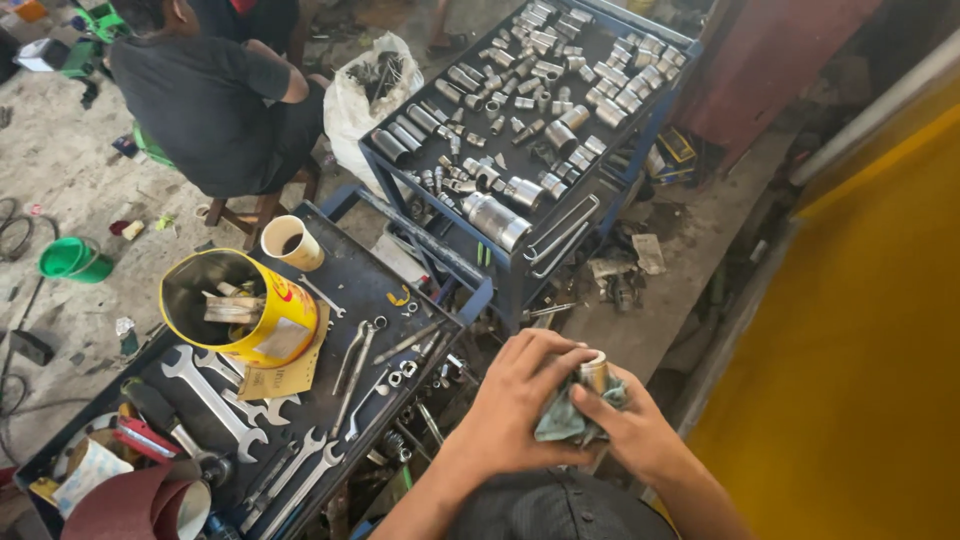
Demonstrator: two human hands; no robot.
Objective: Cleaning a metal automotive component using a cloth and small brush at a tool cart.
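Near centre, above tool desk (400,262): left hand (515,400) & right hand (632,428), fingers clamped on metal socket (594,371) wrapped in greenish rag (560,420); wiping underway, socket top bare, sockets tray (640,140) far right.

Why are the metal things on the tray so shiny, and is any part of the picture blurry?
In the head view, daylight glints off the steel sockets on the dark blue tool tray; the yellow wall glows evenly; the left hand and right hand, holding a small metal cylinder in a grey-green rag, look sharp; the edges bend slightly from the wide lens.
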